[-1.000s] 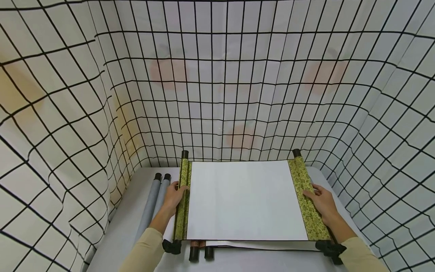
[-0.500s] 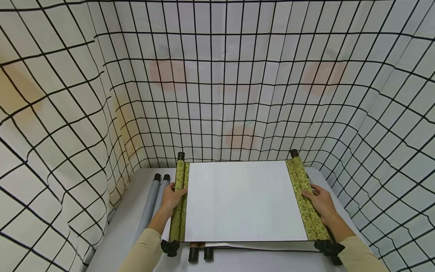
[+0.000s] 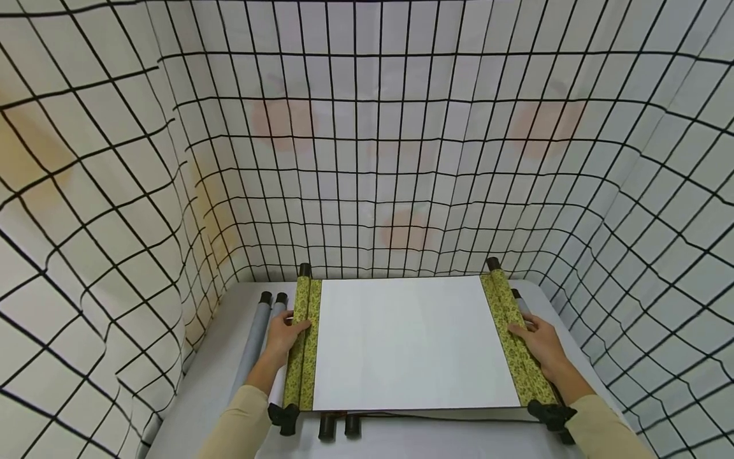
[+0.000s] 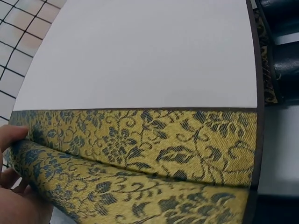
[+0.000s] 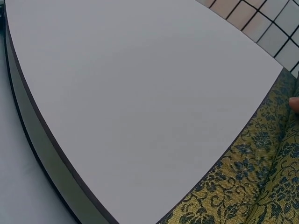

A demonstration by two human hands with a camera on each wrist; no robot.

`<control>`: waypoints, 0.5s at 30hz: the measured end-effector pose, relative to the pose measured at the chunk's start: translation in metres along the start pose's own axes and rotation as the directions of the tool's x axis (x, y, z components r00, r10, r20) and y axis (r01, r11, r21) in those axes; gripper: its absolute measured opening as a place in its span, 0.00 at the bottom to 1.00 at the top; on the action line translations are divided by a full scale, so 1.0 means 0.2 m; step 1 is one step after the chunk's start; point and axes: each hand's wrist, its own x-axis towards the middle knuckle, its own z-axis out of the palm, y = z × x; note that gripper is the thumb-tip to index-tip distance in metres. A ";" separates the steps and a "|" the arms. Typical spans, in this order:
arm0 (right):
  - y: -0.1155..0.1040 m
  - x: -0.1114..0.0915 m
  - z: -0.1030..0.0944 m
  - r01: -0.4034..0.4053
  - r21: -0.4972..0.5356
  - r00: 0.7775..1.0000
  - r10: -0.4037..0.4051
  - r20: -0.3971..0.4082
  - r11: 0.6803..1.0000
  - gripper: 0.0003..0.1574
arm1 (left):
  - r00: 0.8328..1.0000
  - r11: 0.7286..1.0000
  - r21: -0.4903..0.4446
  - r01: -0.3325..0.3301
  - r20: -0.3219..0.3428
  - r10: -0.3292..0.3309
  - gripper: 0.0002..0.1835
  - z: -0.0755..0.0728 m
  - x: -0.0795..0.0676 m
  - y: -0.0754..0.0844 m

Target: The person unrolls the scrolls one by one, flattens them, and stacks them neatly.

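A scroll with a blank white sheet (image 3: 407,344) and gold, dark-flowered brocade ends lies spread between both hands. The left hand (image 3: 280,335) grips its left brocade-covered roller (image 3: 297,344), thumb on top and fingers wrapped underneath. In the left wrist view, the thumb (image 4: 13,135) presses on the brocade roll (image 4: 107,191). On the opposite side, the right hand (image 3: 541,347) holds the right roller (image 3: 524,344) the same way. Only a fingertip (image 5: 294,103) of that hand shows in the right wrist view. Black knobs cap the rollers. Another sheet's edge (image 5: 51,163) shows beneath the white one.
Two grey rolls (image 3: 252,347) with black caps lie on the white table (image 3: 220,344) at left. Two black roller ends (image 3: 327,427) stick out under the scroll's near edge. A grey roll's capped end (image 3: 520,299) shows behind the right roller. Black netting (image 3: 375,159) encloses the back and sides.
The scroll has shifted slightly left and a little lower in the head view. The left hand moved left with its roller, and the capped end behind the right roller now shows more.
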 end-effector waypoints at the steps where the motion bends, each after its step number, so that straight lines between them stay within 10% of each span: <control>1: 0.01 0.00 0.00 0.000 -0.004 1.000 0.000 -0.003 1.000 0.59 | 1.000 1.000 0.007 0.001 0.002 -0.001 0.37 0.00 0.01 -0.01; 15: 0.18 0.07 0.07 -0.025 -0.175 0.997 0.012 -0.079 0.984 0.52 | 1.000 0.994 0.107 0.012 0.020 -0.014 0.35 0.08 0.06 -0.10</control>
